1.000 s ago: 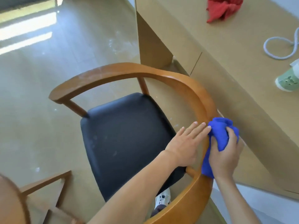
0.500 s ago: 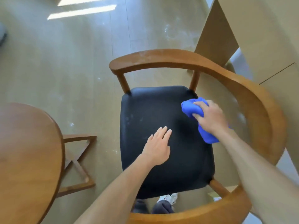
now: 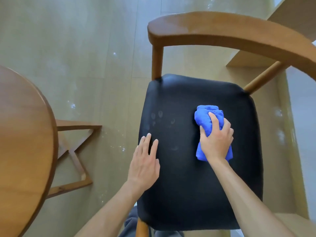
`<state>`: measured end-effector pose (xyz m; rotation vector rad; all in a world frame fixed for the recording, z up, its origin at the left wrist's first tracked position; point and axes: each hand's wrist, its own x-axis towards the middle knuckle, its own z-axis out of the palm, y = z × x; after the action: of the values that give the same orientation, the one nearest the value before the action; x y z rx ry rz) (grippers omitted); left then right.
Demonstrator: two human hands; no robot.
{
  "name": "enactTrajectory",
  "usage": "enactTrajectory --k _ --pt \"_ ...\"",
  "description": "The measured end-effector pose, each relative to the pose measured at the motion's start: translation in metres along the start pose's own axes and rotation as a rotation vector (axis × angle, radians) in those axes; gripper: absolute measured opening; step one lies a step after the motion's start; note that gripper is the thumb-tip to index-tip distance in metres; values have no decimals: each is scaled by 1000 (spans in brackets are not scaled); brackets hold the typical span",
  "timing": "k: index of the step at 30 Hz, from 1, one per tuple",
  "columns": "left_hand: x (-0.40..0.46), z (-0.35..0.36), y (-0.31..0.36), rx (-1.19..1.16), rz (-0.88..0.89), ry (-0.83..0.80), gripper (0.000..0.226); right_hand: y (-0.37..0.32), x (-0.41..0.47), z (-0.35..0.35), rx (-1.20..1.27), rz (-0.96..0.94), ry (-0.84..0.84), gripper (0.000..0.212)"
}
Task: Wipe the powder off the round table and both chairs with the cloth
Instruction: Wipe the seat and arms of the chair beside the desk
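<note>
A wooden chair with a curved armrest rail (image 3: 222, 31) and a black padded seat (image 3: 196, 177) fills the middle of the view. My right hand (image 3: 216, 139) grips a bunched blue cloth (image 3: 205, 119) and presses it onto the right part of the seat. My left hand (image 3: 145, 163) lies flat with straight fingers on the seat's left edge. Faint pale powder smudges (image 3: 158, 119) show on the seat's left part, just beyond my left fingers. The round wooden table (image 3: 22, 142) curves in at the left.
The table's wooden base struts (image 3: 75, 151) stand on the floor between table and chair. White powder specks (image 3: 72, 105) dot the tan floor. A tan cabinet side (image 3: 294, 12) rises at the upper right, close behind the chair.
My right hand has drawn the cloth across the seat toward me. My left hand has slid to the seat's left edge. The view has tipped down closer over the seat.
</note>
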<state>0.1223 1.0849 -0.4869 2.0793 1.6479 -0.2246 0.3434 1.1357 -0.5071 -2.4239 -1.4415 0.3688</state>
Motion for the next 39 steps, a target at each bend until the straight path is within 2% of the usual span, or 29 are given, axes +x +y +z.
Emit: enactTrajectory --k 3,7,11,14,17,19,22,24,27,30,32,34,36,39 --pt "2 2 -5 -123 12 131 58 -54 33 23 20 -113 -14 47" --pt "14 4 -22 -177 -67 187 52 -99 32 42 -59 -262 -39 47" --pt "29 -3 -41 -218 -211 189 49 -80 -44 40 -58 -652 -74 54" --pt "46 -21 -50 -197 -267 221 48 -55 -111 36 -9 -847 -245 54" --pt "69 -46 -52 -158 -232 242 48 -27 -164 28 -18 -1066 -426 45" --pt "84 -62 -46 -167 -209 263 48 -21 -162 24 -81 -1233 -485 43" --pt "100 -77 -34 -215 -189 310 47 -43 -112 25 -142 -1418 -505 47" --pt "106 -80 -33 -256 -202 333 47 -74 -61 32 -165 -1367 -384 52" --pt "104 -76 -44 -307 -264 343 45 -123 19 41 -238 -1004 -147 51" --pt "88 -66 -58 -283 -302 323 45 -139 50 48 -287 -719 -153 58" --pt "76 -58 -64 -274 -330 300 45 -134 20 51 -221 -659 -122 59" --pt "66 -52 -63 -292 -376 293 45 -121 -26 44 -167 -733 -159 56" --pt "58 -48 -48 -317 -403 320 43 -107 -53 29 -100 -748 -288 56" --pt "48 -41 -11 -404 -438 369 40 -91 -44 9 167 -584 -573 72"
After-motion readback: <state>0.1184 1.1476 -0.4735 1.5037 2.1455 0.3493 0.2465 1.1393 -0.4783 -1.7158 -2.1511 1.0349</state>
